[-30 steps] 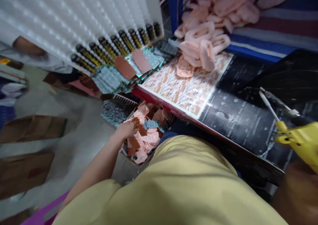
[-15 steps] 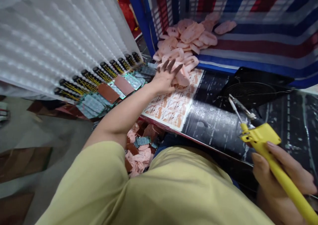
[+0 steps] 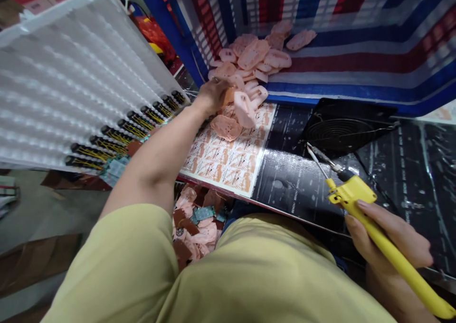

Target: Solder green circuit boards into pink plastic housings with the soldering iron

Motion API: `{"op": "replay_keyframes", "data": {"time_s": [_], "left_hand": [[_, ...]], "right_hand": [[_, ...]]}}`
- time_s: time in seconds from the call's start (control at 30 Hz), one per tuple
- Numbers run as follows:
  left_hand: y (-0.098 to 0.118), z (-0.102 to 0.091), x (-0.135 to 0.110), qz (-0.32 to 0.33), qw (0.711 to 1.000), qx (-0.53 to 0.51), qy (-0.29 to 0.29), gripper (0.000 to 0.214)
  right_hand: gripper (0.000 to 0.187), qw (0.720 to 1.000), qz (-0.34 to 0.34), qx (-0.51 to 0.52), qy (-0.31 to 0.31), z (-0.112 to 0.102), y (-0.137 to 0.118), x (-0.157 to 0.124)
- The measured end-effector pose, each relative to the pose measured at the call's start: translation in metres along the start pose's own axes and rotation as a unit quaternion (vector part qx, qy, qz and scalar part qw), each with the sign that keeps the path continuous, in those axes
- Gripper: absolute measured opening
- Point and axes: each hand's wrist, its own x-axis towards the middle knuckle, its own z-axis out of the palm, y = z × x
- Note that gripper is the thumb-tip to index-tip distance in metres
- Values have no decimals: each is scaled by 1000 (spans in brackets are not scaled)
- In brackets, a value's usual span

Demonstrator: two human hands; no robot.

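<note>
My left hand [image 3: 213, 95] reaches to the near edge of a heap of pink plastic shells [image 3: 253, 54]. Its fingers curl over one shell [image 3: 228, 96] that looks orange in the shadow; the thumb is mostly hidden. Two shells lie beside it, a tilted one [image 3: 244, 109] and a flat one [image 3: 225, 127] on the printed sheet [image 3: 237, 159]. In my right hand [image 3: 392, 237] is a yellow soldering gun [image 3: 374, 223], gripped round the handle. The gun's metal tip and thin feed tube point up and left, near a black fan [image 3: 338, 130].
At left leans a white ribbed tray [image 3: 71, 71] with a row of black parts with yellow wires [image 3: 117, 135]. Green circuit boards [image 3: 116, 168] sit below it, partly behind my arm. A striped lined crate [image 3: 349, 66] stands at the back. Scrap shells and boards [image 3: 199, 232] fill a container underneath.
My left hand has moved left and its spread fingers have curled over a shell. A flat shell now shows on the sheet. The view has shifted; the right hand still grips the gun.
</note>
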Motion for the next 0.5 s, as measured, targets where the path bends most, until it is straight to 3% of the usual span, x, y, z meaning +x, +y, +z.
{"op": "replay_keyframes", "data": {"time_s": [0.07, 0.17, 0.23, 0.3, 0.37, 0.43, 0.5], "left_hand": [[-3, -15, 6, 14, 1000, -4, 22, 39], [5, -48, 8, 35, 999, 7, 5, 39], [19, -67, 2, 13, 999, -27, -26, 39], [40, -74, -9, 7, 990, -93, -102, 36], [67, -66, -21, 42, 962, -158, -217, 29], [95, -44, -32, 89, 919, -212, -319, 23], [120, -14, -43, 111, 889, -270, -353, 21]], "right_hand": [[63, 1000, 4, 6, -1, 0, 0, 0], [59, 1000, 26, -6, 12, -3, 0, -3], [56, 999, 40, -20, 23, -6, -1, -6], [55, 998, 56, -28, 21, -7, -2, -9], [52, 996, 72, -36, 31, -4, -4, -10], [48, 996, 55, -21, 64, 2, -7, -8], [48, 997, 27, 25, 68, 8, -9, -5]]}}
